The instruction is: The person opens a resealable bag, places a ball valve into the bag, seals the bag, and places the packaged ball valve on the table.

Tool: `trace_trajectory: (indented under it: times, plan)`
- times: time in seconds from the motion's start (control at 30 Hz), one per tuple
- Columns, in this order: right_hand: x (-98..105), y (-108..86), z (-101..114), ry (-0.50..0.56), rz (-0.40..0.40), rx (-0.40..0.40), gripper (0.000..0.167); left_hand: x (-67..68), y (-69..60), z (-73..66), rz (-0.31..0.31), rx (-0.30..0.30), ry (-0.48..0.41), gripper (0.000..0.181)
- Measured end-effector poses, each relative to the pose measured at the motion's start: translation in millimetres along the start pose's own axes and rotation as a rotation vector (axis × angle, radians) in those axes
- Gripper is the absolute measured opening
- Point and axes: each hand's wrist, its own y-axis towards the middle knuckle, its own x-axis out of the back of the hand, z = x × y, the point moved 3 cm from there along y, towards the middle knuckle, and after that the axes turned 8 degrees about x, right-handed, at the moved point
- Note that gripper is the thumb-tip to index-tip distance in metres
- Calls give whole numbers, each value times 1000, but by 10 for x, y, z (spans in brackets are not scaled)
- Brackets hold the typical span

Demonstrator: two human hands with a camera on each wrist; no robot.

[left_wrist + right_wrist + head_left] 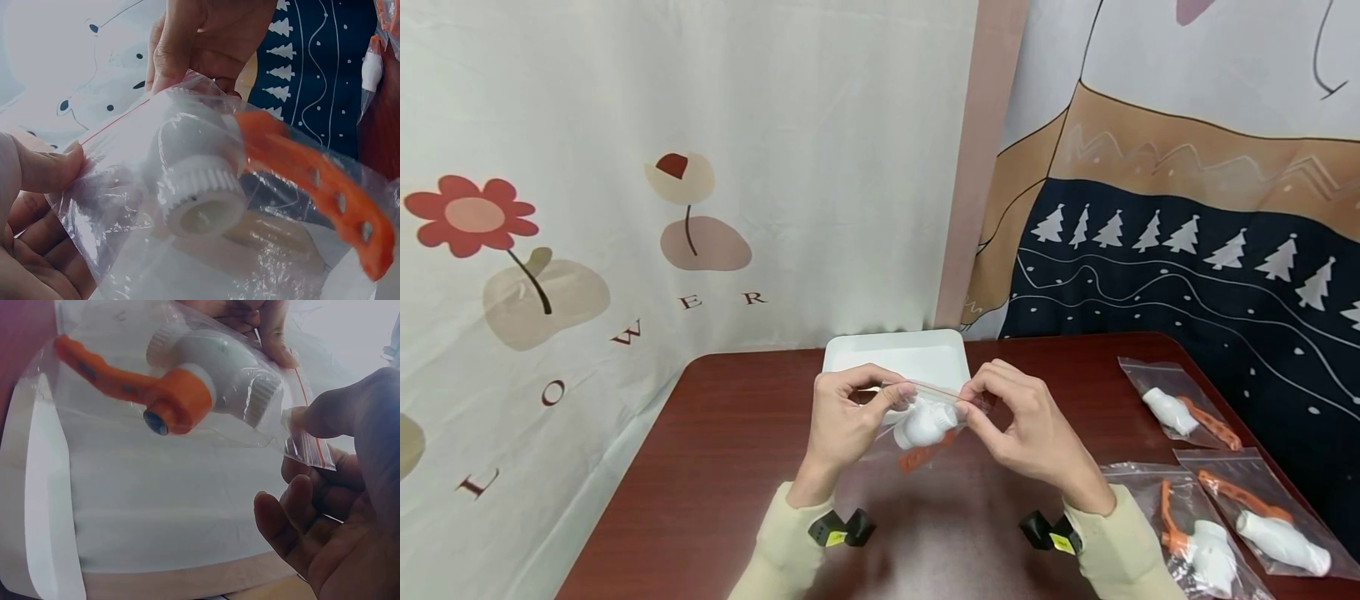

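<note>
Both hands hold up a clear zip bag [119,194] with a red line along its top edge. Inside it is a white plastic ball valve [922,423] with ribbed end collars and an orange lever handle [319,181]. My left hand [850,417] pinches one top corner of the bag between thumb and fingers. At the other corner, my right hand [1030,425] pinches the sealing strip [306,440], its other fingers loosely bent in the right wrist view. Whether the seal is parted cannot be made out.
A white tray [898,348] lies at the back of the dark red table [722,467], behind the hands. Along the right side lie bagged valves: one farther back [1172,410], one at the edge [1283,537] and one nearer [1210,554]. Printed curtains [820,167] hang behind.
</note>
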Motion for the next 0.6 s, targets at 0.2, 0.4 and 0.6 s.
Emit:
trace_trajectory:
  times: [0.2,0.4,0.6]
  plan:
    - [45,-13,-35,-3,21,-23,20,53,11,6,-15,-3,-36,5]
    - [82,-23,-66,-12,31,-12,21,82,25,20,-7,7,-61,6]
    - [96,-20,-76,-16,16,-10,20,75,31,20,-19,78,-53,6]
